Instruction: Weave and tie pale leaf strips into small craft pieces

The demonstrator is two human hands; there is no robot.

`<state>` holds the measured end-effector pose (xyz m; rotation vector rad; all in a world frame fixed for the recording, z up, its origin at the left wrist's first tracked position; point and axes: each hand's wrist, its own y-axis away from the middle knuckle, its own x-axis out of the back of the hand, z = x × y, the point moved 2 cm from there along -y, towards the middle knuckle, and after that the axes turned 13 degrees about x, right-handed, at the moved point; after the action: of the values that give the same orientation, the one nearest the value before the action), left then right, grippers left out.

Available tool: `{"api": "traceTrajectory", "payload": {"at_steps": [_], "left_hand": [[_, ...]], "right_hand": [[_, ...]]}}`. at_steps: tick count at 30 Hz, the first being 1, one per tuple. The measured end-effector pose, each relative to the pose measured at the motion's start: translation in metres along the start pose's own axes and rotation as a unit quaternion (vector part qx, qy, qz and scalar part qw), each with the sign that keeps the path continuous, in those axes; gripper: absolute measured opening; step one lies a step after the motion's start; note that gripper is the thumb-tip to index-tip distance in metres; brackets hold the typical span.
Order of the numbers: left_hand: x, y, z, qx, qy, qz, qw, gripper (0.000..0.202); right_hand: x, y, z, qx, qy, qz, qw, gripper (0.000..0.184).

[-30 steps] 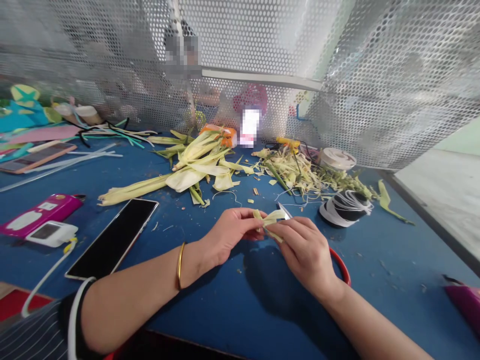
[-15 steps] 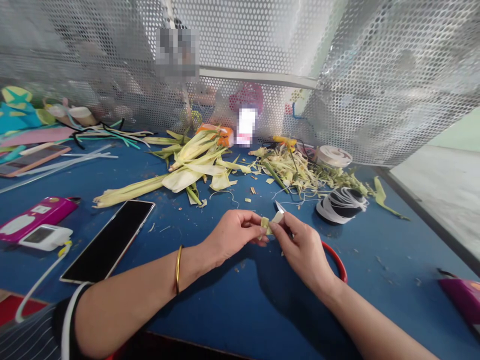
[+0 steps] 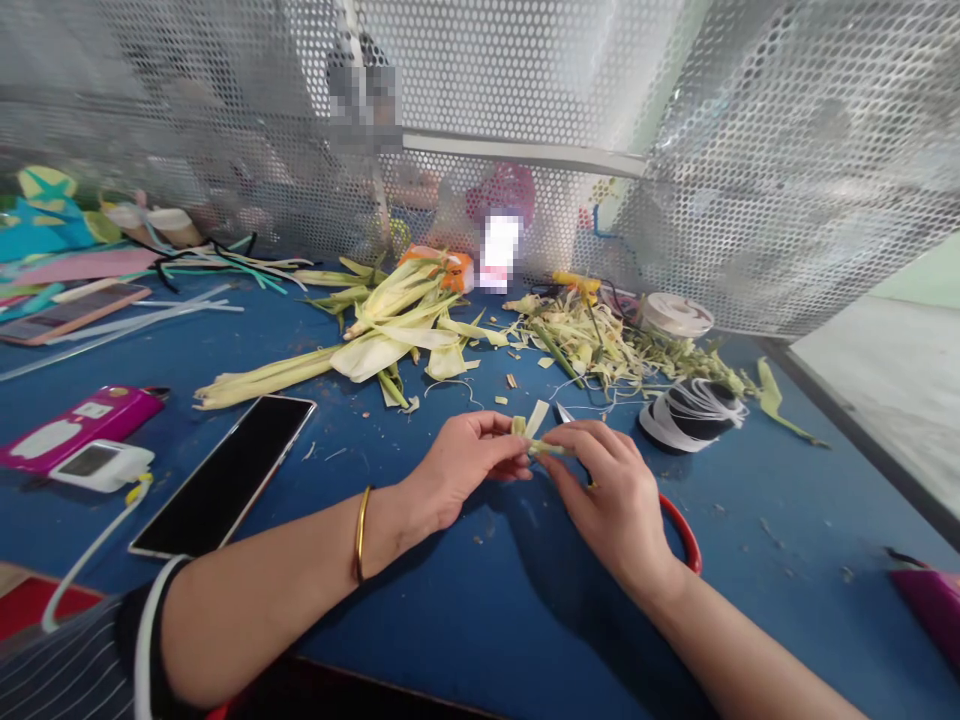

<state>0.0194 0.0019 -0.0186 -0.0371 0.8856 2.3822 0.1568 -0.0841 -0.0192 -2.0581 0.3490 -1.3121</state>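
Note:
Between my two hands is a small strip of pale green corn husk (image 3: 537, 418), folded, with one flat end sticking up. My left hand (image 3: 480, 452) pinches its left side between thumb and fingers. From the right, my right hand (image 3: 607, 480) pinches the other side, back of the hand turned up. Under and beside my right hand lie red-handled scissors (image 3: 681, 532), their blade tip showing beyond the fingers and the rest hidden. Past the hands lies a bundle of corn husks (image 3: 390, 335) on the blue table (image 3: 450, 610).
A heap of husk scraps (image 3: 592, 345) and a spool of white cord (image 3: 691, 415) lie to the right. Left are a black-screened phone (image 3: 225, 475), a purple power bank (image 3: 82, 425) and a white device with a cable (image 3: 101, 465). Perforated metal mesh (image 3: 517, 80) stands behind.
My right fingers have shifted on the husk strip, rolling over it with the back of the hand raised. The strip's loose end now points up. The left hand keeps its pinch.

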Motion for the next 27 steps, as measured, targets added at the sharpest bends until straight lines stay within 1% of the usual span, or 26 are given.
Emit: {"api": "traceTrajectory", "payload": {"at_steps": [2, 3, 4, 6, 8, 10, 12, 13, 14, 15, 16, 17, 19, 21, 22, 23, 25, 27], "left_hand": [[0.0, 0.0, 0.0, 0.002, 0.008, -0.004, 1.0, 0.012], [0.0, 0.0, -0.001, 0.002, 0.012, -0.004, 1.0, 0.012], [0.0, 0.0, -0.001, 0.0, 0.016, -0.002, 1.0, 0.011], [0.0, 0.0, -0.002, -0.006, 0.023, 0.003, 1.0, 0.01], [0.0, 0.001, -0.002, -0.01, 0.025, 0.002, 1.0, 0.011], [-0.001, 0.001, -0.001, -0.014, 0.025, -0.004, 1.0, 0.013], [-0.002, 0.002, -0.002, -0.019, 0.022, -0.009, 1.0, 0.012], [-0.003, 0.002, -0.002, -0.021, 0.02, -0.009, 1.0, 0.011], [-0.003, 0.002, -0.003, -0.021, 0.016, -0.008, 1.0, 0.011], [-0.004, 0.002, -0.004, -0.02, 0.015, -0.005, 1.0, 0.011], [-0.004, 0.002, -0.004, -0.018, 0.015, -0.003, 1.0, 0.011], [-0.004, 0.001, -0.005, -0.018, 0.019, 0.0, 1.0, 0.012], [-0.004, 0.0, -0.007, -0.02, 0.031, 0.003, 0.999, 0.011], [-0.004, -0.001, -0.007, -0.019, 0.04, 0.002, 0.999, 0.011], [-0.004, -0.001, -0.007, -0.018, 0.042, 0.004, 0.999, 0.012], [-0.003, -0.002, -0.007, -0.016, 0.042, 0.01, 0.999, 0.013], [-0.003, -0.003, -0.007, -0.017, 0.042, 0.026, 0.999, 0.014], [-0.002, -0.003, -0.006, -0.021, 0.039, 0.035, 0.998, 0.014]], "right_hand": [[0.003, 0.0, -0.003, 0.064, 0.076, 0.015, 0.995, 0.01], [0.006, 0.0, -0.004, 0.076, 0.109, 0.032, 0.991, 0.01], [0.008, 0.001, -0.004, 0.077, 0.137, 0.049, 0.986, 0.01], [0.01, 0.001, -0.004, 0.055, 0.158, 0.065, 0.984, 0.009], [0.009, 0.0, -0.002, 0.004, 0.111, 0.051, 0.993, 0.009], [0.005, 0.0, 0.001, -0.072, 0.005, 0.031, 0.997, 0.011], [0.0, 0.001, 0.003, -0.147, -0.098, 0.021, 0.984, 0.012], [-0.002, 0.002, 0.003, -0.17, -0.129, 0.017, 0.977, 0.012], [-0.003, 0.003, 0.003, -0.177, -0.14, 0.013, 0.974, 0.012], [-0.004, 0.003, 0.002, -0.169, -0.133, 0.012, 0.977, 0.012], [-0.004, 0.003, 0.001, -0.143, -0.111, 0.012, 0.983, 0.013], [-0.004, 0.003, -0.001, -0.103, -0.081, 0.011, 0.991, 0.013], [-0.003, 0.002, -0.007, 0.002, -0.02, 0.005, 1.0, 0.013], [-0.003, 0.002, -0.012, 0.094, 0.027, -0.01, 0.995, 0.013], [-0.003, 0.001, -0.014, 0.124, 0.043, -0.02, 0.991, 0.013], [-0.003, 0.001, -0.016, 0.144, 0.055, -0.03, 0.988, 0.014], [-0.003, 0.001, -0.017, 0.159, 0.062, -0.048, 0.984, 0.015], [-0.001, 0.001, -0.016, 0.137, 0.045, -0.042, 0.989, 0.013]]}}
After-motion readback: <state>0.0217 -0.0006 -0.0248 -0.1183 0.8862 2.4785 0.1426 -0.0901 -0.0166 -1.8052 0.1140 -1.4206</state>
